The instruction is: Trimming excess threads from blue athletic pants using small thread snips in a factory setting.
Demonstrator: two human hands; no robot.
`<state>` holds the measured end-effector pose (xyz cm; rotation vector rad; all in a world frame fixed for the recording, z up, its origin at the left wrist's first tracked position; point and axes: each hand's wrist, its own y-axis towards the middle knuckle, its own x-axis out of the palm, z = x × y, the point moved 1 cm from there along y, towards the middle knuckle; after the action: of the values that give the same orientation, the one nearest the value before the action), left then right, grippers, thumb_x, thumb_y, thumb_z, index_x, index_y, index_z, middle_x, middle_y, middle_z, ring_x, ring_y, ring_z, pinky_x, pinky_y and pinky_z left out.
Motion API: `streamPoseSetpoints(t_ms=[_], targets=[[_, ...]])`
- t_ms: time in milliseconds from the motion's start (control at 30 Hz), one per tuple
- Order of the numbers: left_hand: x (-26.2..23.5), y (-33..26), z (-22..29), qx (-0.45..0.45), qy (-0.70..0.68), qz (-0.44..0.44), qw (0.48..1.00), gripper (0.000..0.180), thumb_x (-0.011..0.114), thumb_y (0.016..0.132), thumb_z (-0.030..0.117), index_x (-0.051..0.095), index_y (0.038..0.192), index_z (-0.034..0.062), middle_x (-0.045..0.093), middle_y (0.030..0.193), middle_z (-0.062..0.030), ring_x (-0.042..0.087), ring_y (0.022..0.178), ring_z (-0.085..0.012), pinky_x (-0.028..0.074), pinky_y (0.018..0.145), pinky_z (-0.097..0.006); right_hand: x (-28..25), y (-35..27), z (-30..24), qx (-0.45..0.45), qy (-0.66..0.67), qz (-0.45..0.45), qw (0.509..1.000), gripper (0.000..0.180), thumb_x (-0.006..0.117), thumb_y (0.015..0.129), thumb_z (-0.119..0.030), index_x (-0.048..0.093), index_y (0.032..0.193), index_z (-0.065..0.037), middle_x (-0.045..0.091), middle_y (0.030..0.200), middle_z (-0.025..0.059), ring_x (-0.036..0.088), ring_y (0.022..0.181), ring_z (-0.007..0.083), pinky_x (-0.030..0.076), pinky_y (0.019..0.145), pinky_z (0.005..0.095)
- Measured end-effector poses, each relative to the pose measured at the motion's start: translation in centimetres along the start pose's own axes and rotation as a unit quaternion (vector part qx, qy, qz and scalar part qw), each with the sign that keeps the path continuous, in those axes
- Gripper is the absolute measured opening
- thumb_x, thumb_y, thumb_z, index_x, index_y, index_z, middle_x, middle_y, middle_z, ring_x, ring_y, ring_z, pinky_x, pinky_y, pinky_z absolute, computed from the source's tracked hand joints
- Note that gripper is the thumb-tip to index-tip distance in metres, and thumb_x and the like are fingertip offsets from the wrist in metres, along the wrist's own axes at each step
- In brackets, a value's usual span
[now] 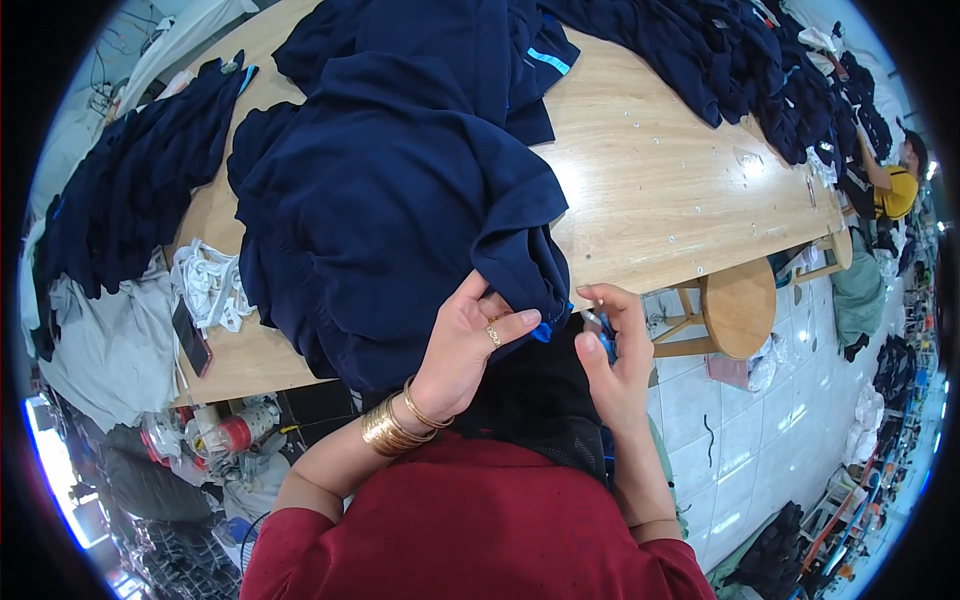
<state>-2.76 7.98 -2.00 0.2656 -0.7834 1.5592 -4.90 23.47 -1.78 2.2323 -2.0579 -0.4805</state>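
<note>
Wooden table behind, left hand and right hand pinch navy garment edge.

Navy garment crumpled on wooden table edge, blue-trimmed corner hanging over, pinched between both hands.

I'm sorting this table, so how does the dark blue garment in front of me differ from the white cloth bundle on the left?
The dark blue garment is large and spreads over the table; the white cloth bundle is small and crumpled at the table's near edge. The left hand pinches the garment's hem, with the right hand beside it; no hand touches the bundle. Both lie on the table.
</note>
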Motion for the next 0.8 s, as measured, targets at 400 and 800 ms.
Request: streamPoseSetpoints(t_ms=[400,800], targets=[[-0.7,0.3,0.8,0.021,0.045,-0.021,0.999,0.042,0.062,0.081,-0.002,0.047,0.121,-0.0015,0.061,0.104,-0.0066,0.056,0.094,-0.011,0.044,0.087,-0.025,-1.5,0.5,-0.5,-0.101,-0.287,-0.115,0.946,0.028,0.069,0.078,-0.032,0.06,0.085,-0.007,0.059,0.066,0.0049,0.057,0.055,0.0193,0.042,0.05,0.0275],[-0.7,0.5,1.2,-0.043,0.02,-0.048,0.998,0.041,0.062,0.082,0.001,0.048,0.12,0.0005,0.06,0.102,-0.0042,0.057,0.09,-0.0094,0.045,0.082,-0.024,-2.0,1.5,-0.8,-0.16,-0.314,-0.143,0.925,0.028,0.071,0.074,-0.032,0.06,0.083,-0.007,0.059,0.068,0.0034,0.057,0.057,0.0199,0.043,0.05,0.0287]])
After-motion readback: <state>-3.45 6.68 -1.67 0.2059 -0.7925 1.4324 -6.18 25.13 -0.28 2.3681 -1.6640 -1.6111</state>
